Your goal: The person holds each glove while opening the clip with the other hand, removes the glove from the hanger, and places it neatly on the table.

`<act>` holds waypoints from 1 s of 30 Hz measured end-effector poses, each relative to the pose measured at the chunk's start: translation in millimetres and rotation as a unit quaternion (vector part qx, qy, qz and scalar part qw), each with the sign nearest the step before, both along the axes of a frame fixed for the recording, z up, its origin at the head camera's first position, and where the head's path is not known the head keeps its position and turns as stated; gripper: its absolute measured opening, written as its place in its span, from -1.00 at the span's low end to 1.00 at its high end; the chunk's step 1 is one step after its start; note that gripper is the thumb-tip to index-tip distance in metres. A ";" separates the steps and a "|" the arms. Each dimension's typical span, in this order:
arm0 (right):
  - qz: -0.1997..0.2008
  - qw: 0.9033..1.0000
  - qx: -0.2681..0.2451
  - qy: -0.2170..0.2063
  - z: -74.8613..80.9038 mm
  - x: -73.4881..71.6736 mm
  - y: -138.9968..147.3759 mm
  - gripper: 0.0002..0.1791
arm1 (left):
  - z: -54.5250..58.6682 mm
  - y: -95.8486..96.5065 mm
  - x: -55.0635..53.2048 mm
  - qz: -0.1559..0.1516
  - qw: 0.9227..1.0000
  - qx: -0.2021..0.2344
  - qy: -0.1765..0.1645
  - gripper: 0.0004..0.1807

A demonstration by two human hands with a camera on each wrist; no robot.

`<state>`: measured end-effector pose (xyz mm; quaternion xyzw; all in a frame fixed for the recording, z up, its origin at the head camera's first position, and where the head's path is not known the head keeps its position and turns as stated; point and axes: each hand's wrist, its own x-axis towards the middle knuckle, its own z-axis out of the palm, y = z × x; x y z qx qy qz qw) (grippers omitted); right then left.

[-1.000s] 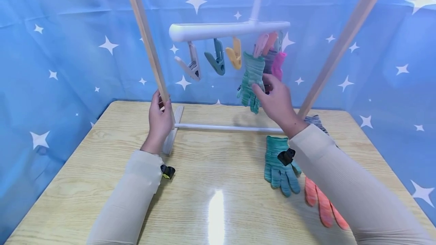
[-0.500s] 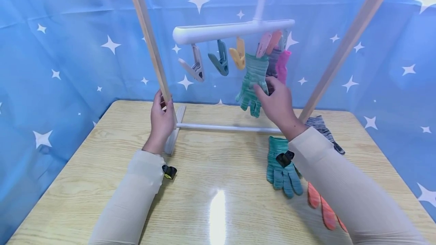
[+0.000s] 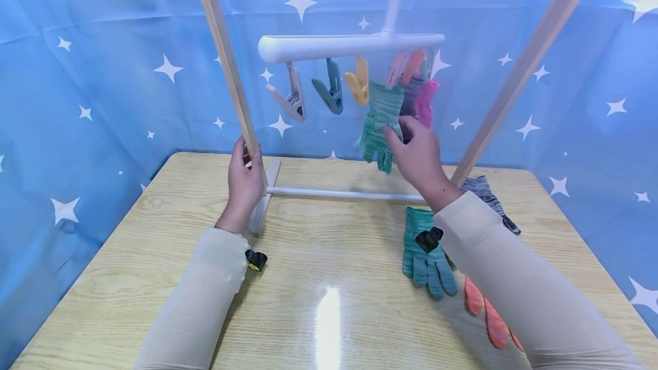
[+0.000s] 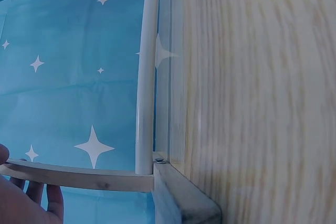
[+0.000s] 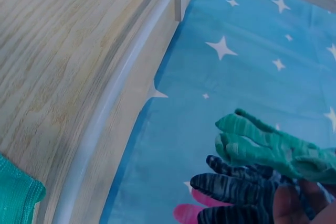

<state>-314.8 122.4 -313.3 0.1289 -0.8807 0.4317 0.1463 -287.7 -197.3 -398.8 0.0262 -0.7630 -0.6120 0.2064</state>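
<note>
My left hand [image 3: 244, 184] grips the left wooden post [image 3: 226, 61] of a standing frame, low down near its foot. My right hand [image 3: 422, 156] pinches the right edge of a green knit glove [image 3: 381, 110], thumb in front and index finger behind. That glove hangs from a pink clip [image 3: 397, 69] on a white clip hanger [image 3: 329, 46]. Behind it hang a dark grey striped glove [image 5: 236, 184] under an orange clip [image 3: 413, 66] and a pink glove [image 3: 425, 101]. In the right wrist view, fingers [image 5: 291, 208] reach between the green and dark gloves.
Grey [image 3: 288, 93], teal [image 3: 330, 87] and yellow [image 3: 358, 80] clips hang with nothing in them. A teal glove [image 3: 424, 256], an orange glove [image 3: 488, 316] and a grey striped glove [image 3: 485, 196] lie on the table [image 3: 288, 278]. A white rod [image 3: 344, 193] joins the frame's posts low down.
The head view has shifted slightly, and the hanger bar has rocked a little. The green glove has turned slightly in my right hand's hold. My left hand stays on the post.
</note>
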 end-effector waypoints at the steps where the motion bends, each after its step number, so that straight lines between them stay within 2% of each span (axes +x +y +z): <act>1: 0.000 1.000 0.002 0.003 -0.3 -0.6 -0.4 -0.58 | 0.0 -0.1 0.0 0.000 1.000 0.001 0.000 -0.45; 15: -0.002 0.999 0.008 0.036 -7.4 2.6 -3.9 -0.73 | -0.1 -0.2 -0.4 -0.003 1.000 0.004 -0.005 -0.44; 22: -0.001 0.998 -0.002 0.055 -12.4 8.3 -4.7 -0.66 | 0.1 -0.2 -0.5 -0.002 1.000 0.005 -0.013 -0.44; 30: 0.011 0.998 -0.014 0.064 -19.6 16.3 -3.2 -0.72 | -0.2 -0.3 0.0 -0.001 1.000 0.001 -0.006 -0.44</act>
